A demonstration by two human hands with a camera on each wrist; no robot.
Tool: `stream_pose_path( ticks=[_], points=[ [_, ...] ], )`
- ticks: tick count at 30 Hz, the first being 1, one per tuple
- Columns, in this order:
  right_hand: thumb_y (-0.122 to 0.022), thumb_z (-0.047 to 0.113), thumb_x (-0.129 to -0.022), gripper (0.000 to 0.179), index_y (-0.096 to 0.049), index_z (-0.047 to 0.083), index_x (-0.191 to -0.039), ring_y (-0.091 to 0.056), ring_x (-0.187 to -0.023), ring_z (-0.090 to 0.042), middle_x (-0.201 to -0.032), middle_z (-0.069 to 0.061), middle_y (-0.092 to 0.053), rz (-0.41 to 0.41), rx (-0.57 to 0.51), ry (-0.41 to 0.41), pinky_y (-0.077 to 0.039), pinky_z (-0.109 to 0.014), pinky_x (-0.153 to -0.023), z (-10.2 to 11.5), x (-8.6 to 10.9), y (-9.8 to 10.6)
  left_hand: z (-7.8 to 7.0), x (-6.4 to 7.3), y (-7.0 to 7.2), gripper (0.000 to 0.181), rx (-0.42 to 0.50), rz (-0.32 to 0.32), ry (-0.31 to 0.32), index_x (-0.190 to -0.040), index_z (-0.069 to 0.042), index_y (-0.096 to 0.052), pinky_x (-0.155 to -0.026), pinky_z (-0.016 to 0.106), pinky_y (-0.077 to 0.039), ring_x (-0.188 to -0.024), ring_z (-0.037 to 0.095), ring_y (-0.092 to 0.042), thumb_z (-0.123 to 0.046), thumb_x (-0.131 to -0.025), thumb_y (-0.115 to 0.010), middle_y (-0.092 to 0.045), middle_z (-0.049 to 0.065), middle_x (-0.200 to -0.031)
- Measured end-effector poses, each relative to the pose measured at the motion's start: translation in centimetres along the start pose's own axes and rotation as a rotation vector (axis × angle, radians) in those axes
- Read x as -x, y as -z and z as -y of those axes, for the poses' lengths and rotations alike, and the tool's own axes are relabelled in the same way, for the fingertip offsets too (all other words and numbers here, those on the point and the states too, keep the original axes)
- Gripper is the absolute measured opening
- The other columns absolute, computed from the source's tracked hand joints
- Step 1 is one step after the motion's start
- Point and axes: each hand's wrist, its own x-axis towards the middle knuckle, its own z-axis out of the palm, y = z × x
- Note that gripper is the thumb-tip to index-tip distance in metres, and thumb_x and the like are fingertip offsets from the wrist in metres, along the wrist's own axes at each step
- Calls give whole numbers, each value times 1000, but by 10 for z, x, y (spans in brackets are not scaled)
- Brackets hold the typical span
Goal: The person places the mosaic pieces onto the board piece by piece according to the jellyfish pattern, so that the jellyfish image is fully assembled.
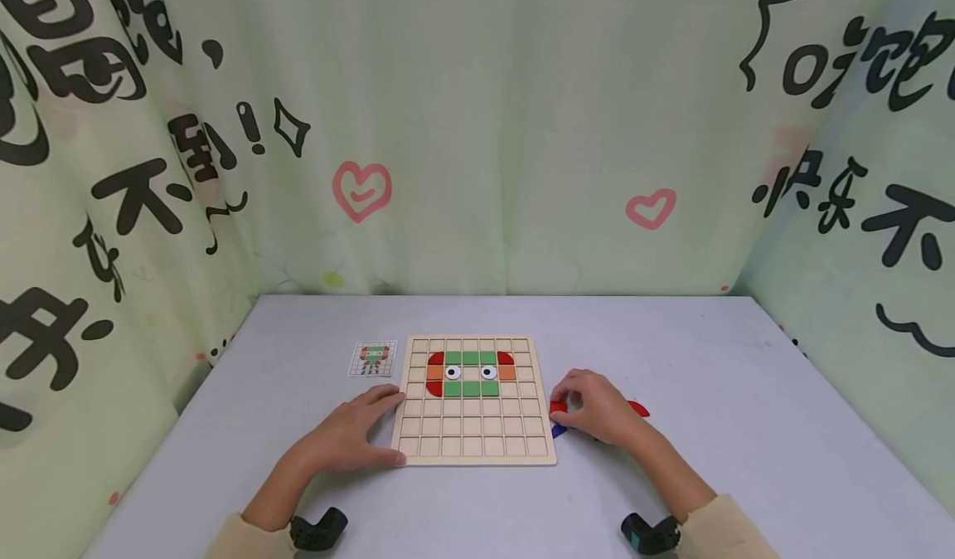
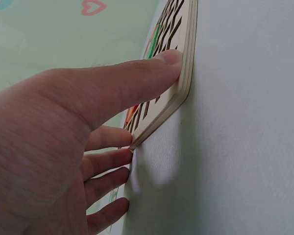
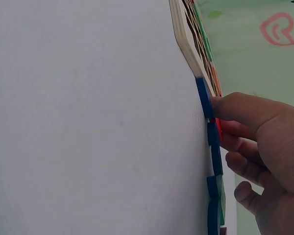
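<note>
A wooden grid board (image 1: 452,449) lies flat on the table with red, orange and green tiles and two eye tiles set in its upper rows. My left hand (image 1: 345,430) rests on its left side; the thumb presses the near-left corner, and the straight fingers lie along the edge, as the left wrist view also shows. Beside the board's right edge, my right hand (image 1: 597,408) pinches a red tile (image 1: 558,407) between thumb and fingers. Blue pieces (image 3: 216,159) stand in a row under that hand, partly hidden by it in the head view.
A small pattern card (image 1: 373,358) lies left of the board's upper corner. Another red piece (image 1: 638,408) shows behind the right hand. The white table (image 1: 671,335) is enclosed by printed curtains (image 1: 500,128) at the back and sides.
</note>
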Motion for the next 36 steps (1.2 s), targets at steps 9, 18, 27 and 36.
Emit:
stream_pose_path(
  ticks=[9,18,27,36],
  points=[
    [-82,23,-76,13,-71,21,-83,-49,-78,-11,-83,8,-60,-25,4,54,-43,-20,-61,-5,-4,2,1,1,0,86,3,-5,-3,-143,-11,-46,-108,59,-34,-138,34,-40,-46,-72,-81,-40,9,-151],
    [-81,23,-78,12,-72,19,-86,-49,-80,-12,-86,7,-61,-4,-58,88,-44,-20,-62,8,-19,-4,1,0,-2,87,-6,-10,17,-143,-12,-47,-109,57,-35,-138,32,-41,-47,-72,-81,-40,7,-151],
    [-78,21,-81,9,-74,17,-88,-48,-78,-11,-86,6,-60,0,-61,90,-42,-21,-63,25,-32,-16,0,0,-2,86,-3,-7,16,-143,-12,-47,-108,57,-35,-137,32,-41,-46,-72,-81,-40,7,-151],
    [-74,15,-84,18,-77,15,-102,-51,-80,-12,-98,2,-67,-3,-73,89,-45,-22,-67,29,-32,-17,0,0,0,87,-6,-3,7,-143,-11,-46,-109,58,-34,-138,33,-40,-48,-72,-81,-39,9,-151]
  ],
)
